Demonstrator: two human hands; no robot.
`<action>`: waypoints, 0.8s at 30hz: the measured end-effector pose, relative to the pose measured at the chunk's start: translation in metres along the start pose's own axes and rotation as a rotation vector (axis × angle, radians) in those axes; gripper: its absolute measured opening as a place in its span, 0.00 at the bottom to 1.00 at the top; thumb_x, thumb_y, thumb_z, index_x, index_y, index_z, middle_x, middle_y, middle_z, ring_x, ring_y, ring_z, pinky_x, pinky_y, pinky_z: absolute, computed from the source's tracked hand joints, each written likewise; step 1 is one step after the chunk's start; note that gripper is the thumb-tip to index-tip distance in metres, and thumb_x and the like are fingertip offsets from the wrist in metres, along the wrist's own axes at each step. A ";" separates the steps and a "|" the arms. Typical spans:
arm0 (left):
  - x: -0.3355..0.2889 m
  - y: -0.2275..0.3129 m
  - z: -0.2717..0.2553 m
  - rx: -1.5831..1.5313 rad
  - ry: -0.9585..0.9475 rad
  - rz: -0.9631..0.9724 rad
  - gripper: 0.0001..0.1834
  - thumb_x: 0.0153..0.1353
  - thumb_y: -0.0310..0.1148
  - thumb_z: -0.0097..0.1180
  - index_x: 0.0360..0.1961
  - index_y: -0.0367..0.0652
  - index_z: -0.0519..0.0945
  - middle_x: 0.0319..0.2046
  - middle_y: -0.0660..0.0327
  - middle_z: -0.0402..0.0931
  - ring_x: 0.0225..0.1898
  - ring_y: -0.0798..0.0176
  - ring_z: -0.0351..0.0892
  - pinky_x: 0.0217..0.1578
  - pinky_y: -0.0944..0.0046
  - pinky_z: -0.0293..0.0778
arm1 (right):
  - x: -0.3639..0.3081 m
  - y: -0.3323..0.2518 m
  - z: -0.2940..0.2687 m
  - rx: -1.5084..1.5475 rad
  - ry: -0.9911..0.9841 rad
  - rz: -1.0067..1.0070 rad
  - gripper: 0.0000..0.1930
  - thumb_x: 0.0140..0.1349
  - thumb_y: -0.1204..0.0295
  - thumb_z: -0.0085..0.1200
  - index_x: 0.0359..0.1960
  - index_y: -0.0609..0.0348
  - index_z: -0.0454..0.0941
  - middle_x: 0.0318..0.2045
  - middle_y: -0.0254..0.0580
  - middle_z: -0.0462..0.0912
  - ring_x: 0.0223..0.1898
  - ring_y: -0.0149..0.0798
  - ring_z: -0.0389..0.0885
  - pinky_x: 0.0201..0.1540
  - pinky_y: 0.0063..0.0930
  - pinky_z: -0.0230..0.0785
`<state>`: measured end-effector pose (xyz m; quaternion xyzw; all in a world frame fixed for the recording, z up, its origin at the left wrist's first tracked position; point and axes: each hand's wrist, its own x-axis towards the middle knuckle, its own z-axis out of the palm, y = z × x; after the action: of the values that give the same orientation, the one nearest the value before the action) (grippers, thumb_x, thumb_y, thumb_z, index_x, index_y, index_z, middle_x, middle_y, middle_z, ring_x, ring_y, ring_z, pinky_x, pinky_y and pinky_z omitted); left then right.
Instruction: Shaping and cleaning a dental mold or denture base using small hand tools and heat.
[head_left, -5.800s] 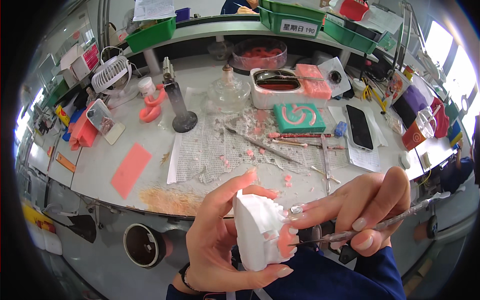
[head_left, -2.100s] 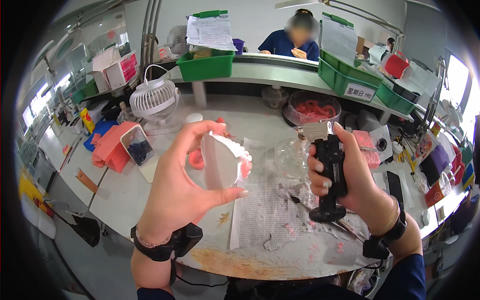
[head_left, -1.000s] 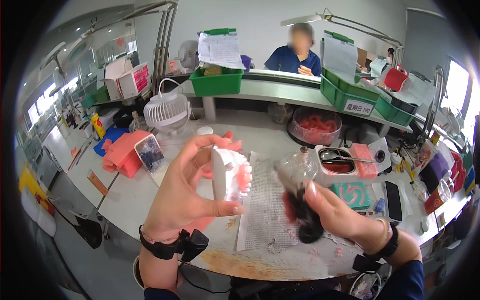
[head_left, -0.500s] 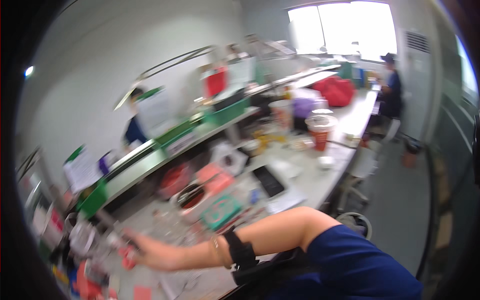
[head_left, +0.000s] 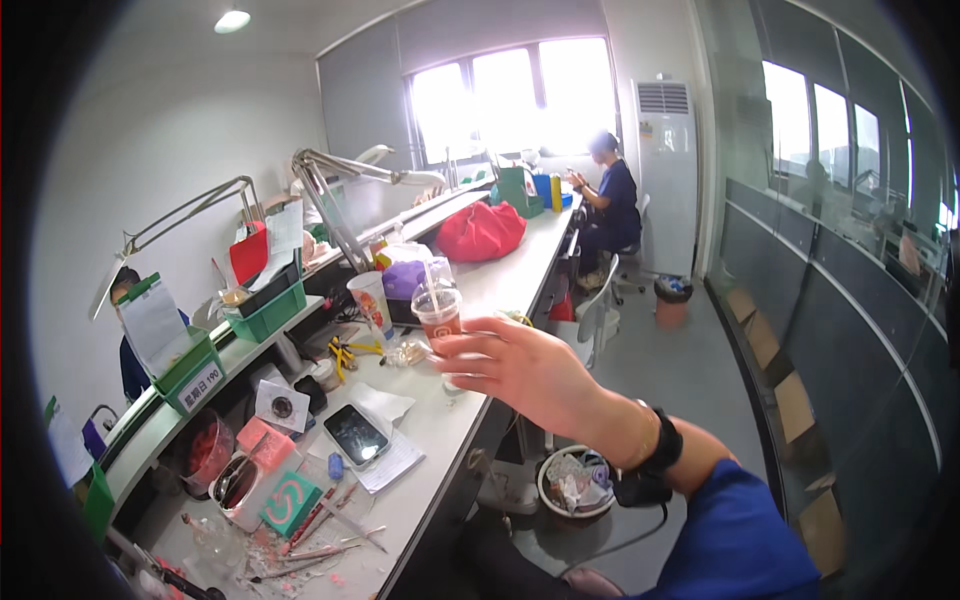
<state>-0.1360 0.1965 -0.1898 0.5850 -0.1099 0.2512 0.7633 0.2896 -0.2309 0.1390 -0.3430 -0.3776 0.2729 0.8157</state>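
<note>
My right hand (head_left: pixel 525 370) reaches in from the lower right, over the edge of the workbench (head_left: pixel 420 440). Its fingers are stretched out and slightly apart, pointing left. They overlap a clear plastic drink cup (head_left: pixel 438 308) with a lid, a straw and a reddish-brown drink. Whether the fingertips touch the cup cannot be made out. Just left of the cup stands a patterned paper cup (head_left: pixel 371 303). A clear plastic bag (head_left: pixel 405 352) and yellow-handled pliers (head_left: pixel 345 352) lie close by. My left hand is out of view.
Nearer on the bench are a smartphone (head_left: pixel 357 434), a teal box (head_left: pixel 291 506) and several thin tools (head_left: pixel 325 515). A red bag (head_left: pixel 482 231) lies farther back. A waste bin (head_left: pixel 577 482) stands on the floor below. Another person (head_left: pixel 610 200) sits at the far end.
My view has swung to the right. My right hand has moved from the cluttered left part of the bench, near small pink items, across to the drink cup.
</note>
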 end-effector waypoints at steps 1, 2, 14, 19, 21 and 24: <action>0.038 0.018 0.070 -0.098 0.147 0.035 0.46 0.53 0.52 0.66 0.67 0.40 0.61 0.59 0.52 0.70 0.54 0.51 0.73 0.58 0.51 0.67 | -0.019 0.000 -0.014 0.007 0.114 -0.020 0.18 0.74 0.61 0.37 0.55 0.59 0.69 0.56 0.52 0.75 0.58 0.47 0.75 0.63 0.41 0.65; 0.095 0.056 0.171 -0.191 0.296 0.057 0.41 0.57 0.48 0.64 0.67 0.43 0.62 0.59 0.53 0.70 0.51 0.51 0.73 0.55 0.51 0.69 | -0.037 0.007 -0.029 0.023 0.236 -0.037 0.17 0.74 0.61 0.37 0.53 0.58 0.70 0.53 0.52 0.78 0.53 0.47 0.78 0.60 0.40 0.67; 0.049 0.131 0.278 -0.498 0.494 -0.082 0.28 0.59 0.34 0.63 0.60 0.39 0.71 0.59 0.53 0.71 0.55 0.52 0.73 0.48 0.54 0.75 | -0.278 0.282 -0.101 -0.716 0.347 0.522 0.30 0.73 0.53 0.40 0.68 0.59 0.53 0.60 0.56 0.73 0.61 0.53 0.73 0.63 0.42 0.65; 0.035 0.144 0.270 -0.640 0.457 -0.062 0.26 0.62 0.31 0.59 0.61 0.40 0.71 0.60 0.53 0.70 0.59 0.44 0.69 0.58 0.50 0.73 | -0.372 0.337 -0.063 -1.746 -0.237 0.660 0.34 0.67 0.47 0.45 0.68 0.55 0.60 0.69 0.60 0.57 0.71 0.63 0.53 0.68 0.54 0.53; 0.041 0.138 0.251 -0.688 0.477 -0.041 0.25 0.65 0.35 0.57 0.61 0.39 0.70 0.62 0.51 0.68 0.61 0.41 0.66 0.60 0.48 0.71 | -0.372 0.307 -0.032 -1.870 -0.171 0.491 0.30 0.62 0.52 0.53 0.62 0.53 0.70 0.66 0.62 0.62 0.69 0.60 0.58 0.65 0.60 0.55; 0.065 0.122 0.238 -0.798 0.448 -0.073 0.25 0.70 0.41 0.49 0.63 0.40 0.68 0.62 0.47 0.66 0.63 0.37 0.64 0.62 0.46 0.69 | -0.396 0.326 -0.056 -1.626 -0.042 0.670 0.36 0.54 0.48 0.59 0.63 0.48 0.70 0.72 0.68 0.42 0.73 0.69 0.34 0.64 0.80 0.32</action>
<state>-0.1135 0.0107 0.0119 0.1800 -0.0095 0.2824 0.9422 0.0502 -0.3289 -0.3069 -0.9053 -0.3493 0.1508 0.1888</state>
